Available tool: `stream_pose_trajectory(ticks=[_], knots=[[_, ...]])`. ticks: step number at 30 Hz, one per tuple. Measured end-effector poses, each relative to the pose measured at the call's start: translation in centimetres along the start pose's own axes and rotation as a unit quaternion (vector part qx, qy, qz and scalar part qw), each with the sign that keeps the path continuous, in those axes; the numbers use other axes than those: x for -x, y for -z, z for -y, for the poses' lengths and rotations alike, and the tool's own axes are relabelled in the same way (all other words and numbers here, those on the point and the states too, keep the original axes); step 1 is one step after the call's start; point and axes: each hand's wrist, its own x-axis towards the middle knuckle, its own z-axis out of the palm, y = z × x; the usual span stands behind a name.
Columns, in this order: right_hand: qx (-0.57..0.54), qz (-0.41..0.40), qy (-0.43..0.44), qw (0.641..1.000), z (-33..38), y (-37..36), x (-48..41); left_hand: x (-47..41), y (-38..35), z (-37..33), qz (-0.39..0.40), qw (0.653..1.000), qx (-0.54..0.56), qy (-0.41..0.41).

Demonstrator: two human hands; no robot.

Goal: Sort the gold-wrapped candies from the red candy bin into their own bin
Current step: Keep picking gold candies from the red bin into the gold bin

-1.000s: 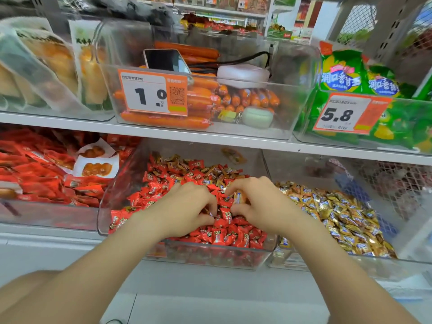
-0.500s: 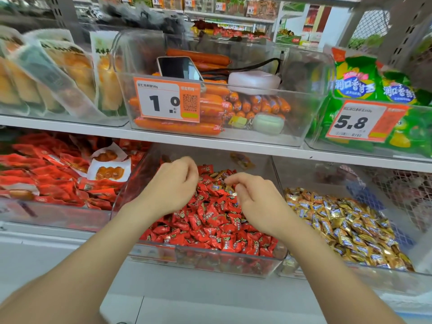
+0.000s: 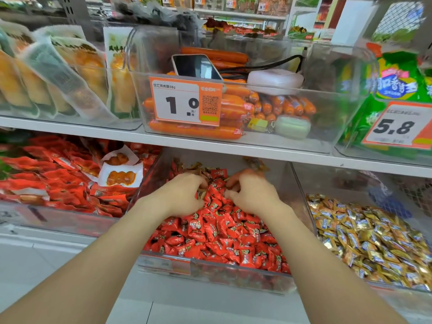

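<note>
Faced shop shelving [image 3: 210, 146] on two tiers, crowded with clear bins. Had both bare arms stretched into the red candy bin [image 3: 210, 270] on the lower tier. Held the left grip [image 3: 184, 195] knuckles-up on the heap of red candies [image 3: 222, 232], fingers curled down into the wrappers. Saw a scrap of gold wrapper at its fingertips, but could not tell whether clamped on it or merely touching. Held the right grip [image 3: 252, 195] just beside the left, a narrow ridge of red candies between the two. Fingers likewise curled and slightly blurred; could not tell whether pinching anything.

Spotted stray gold-wrapped candies [image 3: 194, 166] mixed into the red heap just beyond both grips, toward the bin's back wall. Found the gold candy bin [image 3: 350, 183] directly outward of the right grip, wall to wall with the red one, heaped with gold-and-blue wrappers. Noted flat red packets [image 3: 58, 174] in the bin outward of the left grip.

Above both grips, on the upper tier, made out a bin of orange sausages [image 3: 196, 132], with a phone [image 3: 196, 66] lying on top and a price tag [image 3: 187, 104] reading 1.0 on its front. Up and off to the right grip's side, saw green bags [image 3: 397, 73] behind a second tag [image 3: 395, 127] reading 5.8.
</note>
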Motion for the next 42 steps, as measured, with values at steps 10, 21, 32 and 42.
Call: stream_pose_trajectory(ticks=[10,21,32,42], knots=[[-0.065,0.053,-0.031,0.996,-0.3,1.6,0.2,0.5,0.8,-0.2,-0.057,0.996,0.057,0.036],[-0.203,-0.051,-0.058,0.976,0.1,1.5,1.2,-2.0,0.1,0.7,-0.187,0.978,0.063,0.067],[-0.057,-0.082,0.061,0.993,0.6,-1.5,-2.6,-5.6,-1.2,1.9,-0.081,0.990,-0.061,0.097],[-0.073,0.105,0.054,0.990,3.1,-1.3,-5.5,-6.2,-0.5,0.4,0.014,0.990,0.081,0.112]])
